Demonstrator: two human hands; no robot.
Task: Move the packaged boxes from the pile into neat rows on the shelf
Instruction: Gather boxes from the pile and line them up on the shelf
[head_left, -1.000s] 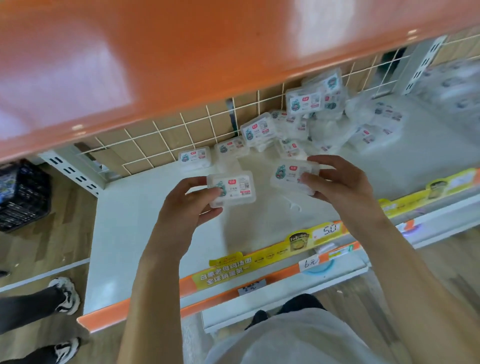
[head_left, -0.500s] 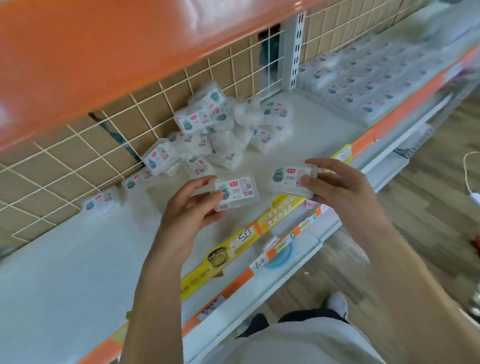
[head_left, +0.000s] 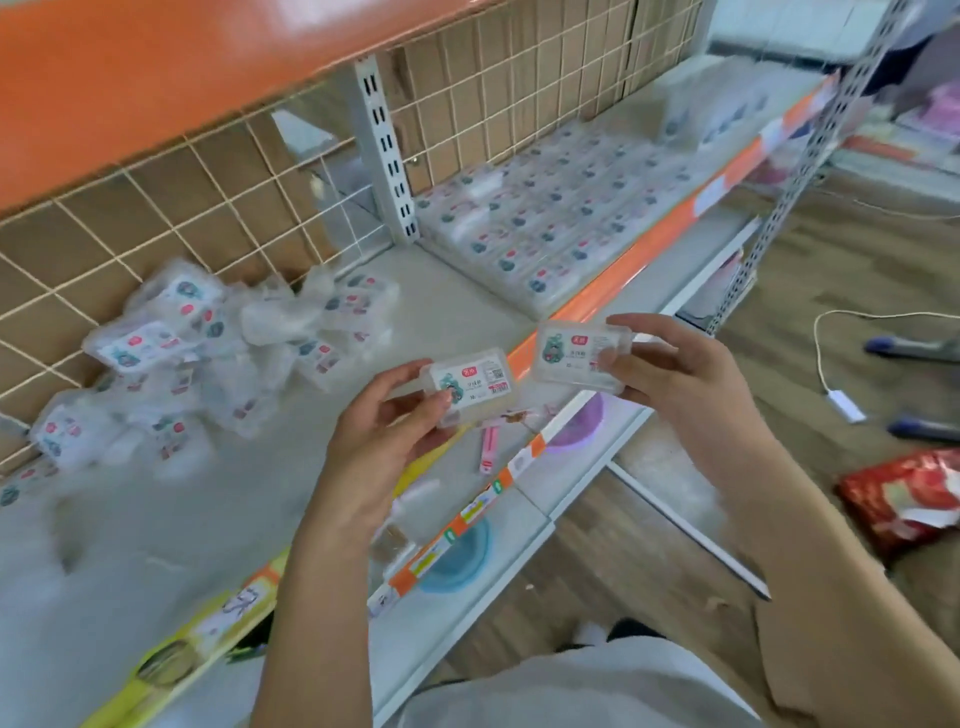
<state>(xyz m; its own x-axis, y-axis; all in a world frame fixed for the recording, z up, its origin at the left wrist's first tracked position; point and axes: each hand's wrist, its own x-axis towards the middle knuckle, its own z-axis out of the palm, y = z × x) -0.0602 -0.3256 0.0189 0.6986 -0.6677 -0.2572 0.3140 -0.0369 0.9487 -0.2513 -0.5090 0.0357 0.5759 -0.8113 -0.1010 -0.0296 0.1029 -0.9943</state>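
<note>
Over the shelf's (head_left: 457, 306) front edge the left hand (head_left: 374, 447) pinches one clear box (head_left: 470, 387) in curled fingers, and the right hand (head_left: 685, 379) grips a second box (head_left: 579, 356) the same way, both held in the air, labels up. The loose pile (head_left: 208, 358) slumps against the wire grid at the back left; neat rows (head_left: 566, 213) fill the next bay beyond the upright post (head_left: 387, 156). A pink strip (head_left: 488, 449) lies by the front edge. Since a moment ago, both boxes have travelled right, away from the pile.

White shelf (head_left: 457, 306) with a loose pile of boxes (head_left: 197, 364) left, neat rows (head_left: 561, 218) right.
</note>
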